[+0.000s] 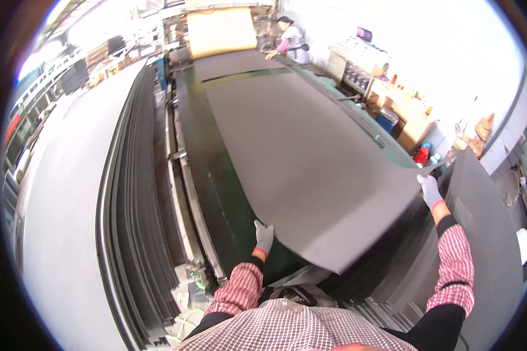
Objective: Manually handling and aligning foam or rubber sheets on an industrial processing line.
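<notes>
**Plainly, a big limp sheet held at two far-apart points**

Here the large dark grey sheet (310, 169) lies along the green conveyor bed (216, 193) of a long machine, its near end lifted off the bed. The left hand (264, 235), gloved in white, rests on the near left edge; whether its fingers are spread flat or curled under the edge cannot be told. The right hand (430, 190), also gloved, has its fingers pinching the far right corner, which is raised and curling.

The risk, as I judge it, lies in the wide span between the hands: the sheet sags between them, and an uneven pull could fold or crease it, or let the pinched corner slip free. The left side seems the weaker hold. The sheet could also drag on the metal side rail (187, 193).

To the left a tall stack of dark sheets (134, 234) crowds the machine. To the right another dark sheet pile (486, 234) lies just beside the right arm. At the far end a co-worker (291, 41) leans over the bed near a tan roll (221, 30); a cluttered desk (392, 99) stands along the white wall.
</notes>
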Tool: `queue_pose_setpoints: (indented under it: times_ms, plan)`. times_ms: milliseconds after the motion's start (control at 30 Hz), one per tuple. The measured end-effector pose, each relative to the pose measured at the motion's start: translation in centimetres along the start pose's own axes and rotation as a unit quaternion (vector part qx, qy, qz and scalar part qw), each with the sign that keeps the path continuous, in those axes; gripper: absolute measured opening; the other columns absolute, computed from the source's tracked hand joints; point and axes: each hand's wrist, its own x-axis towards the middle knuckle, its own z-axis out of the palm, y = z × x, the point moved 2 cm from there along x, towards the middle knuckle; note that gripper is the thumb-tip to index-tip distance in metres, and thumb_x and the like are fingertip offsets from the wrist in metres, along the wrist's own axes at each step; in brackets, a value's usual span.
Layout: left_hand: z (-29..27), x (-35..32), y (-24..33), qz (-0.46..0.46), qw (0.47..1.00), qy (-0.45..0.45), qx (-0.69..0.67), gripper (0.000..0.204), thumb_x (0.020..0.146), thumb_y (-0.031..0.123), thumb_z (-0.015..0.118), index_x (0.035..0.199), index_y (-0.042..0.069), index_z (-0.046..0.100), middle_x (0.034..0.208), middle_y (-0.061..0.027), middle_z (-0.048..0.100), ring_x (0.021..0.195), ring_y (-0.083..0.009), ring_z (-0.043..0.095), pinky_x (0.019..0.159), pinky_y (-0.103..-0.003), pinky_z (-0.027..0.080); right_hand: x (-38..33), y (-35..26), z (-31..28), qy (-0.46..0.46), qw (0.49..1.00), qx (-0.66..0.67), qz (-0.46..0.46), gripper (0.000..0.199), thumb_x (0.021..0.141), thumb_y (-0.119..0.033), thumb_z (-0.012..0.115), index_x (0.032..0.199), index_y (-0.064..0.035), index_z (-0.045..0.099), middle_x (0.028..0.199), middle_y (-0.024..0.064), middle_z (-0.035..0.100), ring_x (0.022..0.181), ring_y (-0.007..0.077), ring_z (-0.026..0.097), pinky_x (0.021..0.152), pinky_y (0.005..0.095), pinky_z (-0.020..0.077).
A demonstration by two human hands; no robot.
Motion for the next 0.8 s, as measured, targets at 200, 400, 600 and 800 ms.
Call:
queue_pose_setpoints:
  times_ms: [200, 400, 600, 800]
  plan:
    - [-5.2, -9.7, 26.3, 0.099, 0.947, -0.304, -0.022, 0.050, 0.087, 0.026, 0.058, 0.125, -0.002, 0.044, 0.121, -0.0168, 0.052, 0.112, -0.0255, 0.050, 0.096, -0.038, 0.039, 8.6, 6.5, 8.1, 0.186, 0.826, -0.529, -0.061, 0.023, 0.084, -0.021, 0.050, 0.089, -0.0070, 0.067, 0.092, 0.0125, 0.066, 0.089, 0.0312, 0.062, 0.070, 0.0441, 0.0465]
    - [-23.9, -26.9, 40.7, 0.405, 0.756, -0.504, -0.102, 0.036, 0.091, 0.026, 0.052, 0.106, -0.006, 0.059, 0.101, -0.0225, 0.061, 0.086, -0.0331, 0.062, 0.075, -0.042, 0.051, -9.3, -15.9, 36.8, -0.339, 0.907, -0.111, -0.225, 0.039, 0.085, -0.018, 0.057, 0.119, 0.0006, 0.053, 0.117, 0.0135, 0.058, 0.107, 0.0178, 0.055, 0.092, 0.0290, 0.0418]
    - [-35.9, -31.4, 43.2, 0.081, 0.758, 0.100, 0.640, 0.083, 0.048, 0.031, 0.081, 0.122, 0.007, 0.051, 0.128, -0.0139, 0.048, 0.124, -0.0368, 0.037, 0.102, -0.050, 0.025, -42.7, -40.0, 47.3, -0.552, 0.561, 0.258, -0.561, 0.038, 0.075, -0.015, 0.069, 0.110, -0.0046, 0.060, 0.110, 0.0114, 0.061, 0.101, 0.0244, 0.058, 0.087, 0.0338, 0.0452]
    - [-40.6, -30.2, 42.9, 0.146, 0.796, 0.069, 0.583, 0.071, 0.050, 0.012, 0.078, 0.117, 0.006, 0.055, 0.127, -0.0126, 0.049, 0.119, -0.0340, 0.044, 0.101, -0.044, 0.033, -50.5, -44.4, 54.6, -0.587, 0.240, 0.188, -0.750, 0.057, 0.076, -0.044, 0.063, 0.118, -0.0066, 0.056, 0.119, 0.0134, 0.056, 0.111, 0.0299, 0.050, 0.097, 0.0411, 0.0374]
